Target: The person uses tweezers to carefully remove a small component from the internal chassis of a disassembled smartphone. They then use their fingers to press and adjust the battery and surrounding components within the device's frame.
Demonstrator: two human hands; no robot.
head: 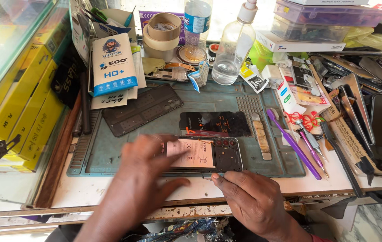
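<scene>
Opened phone [204, 154] lies low centre on the blue mat [110, 148], back off, battery showing. Your left hand [144, 179] rests spread over its left end; your right hand [251, 197] pinches a thin tool [207, 178] at its bottom edge. Likely mid-disassembly; next needs steady prying. White-and-blue package [112, 65] stands upper left; yellow boxes [25, 103] far left.

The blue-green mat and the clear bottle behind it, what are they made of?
The mat looks like soft rubber or silicone: matte, with moulded grooves and small trays. The bottle seems clear plastic, perhaps glass: see-through, glossy, with liquid showing low inside.
</scene>
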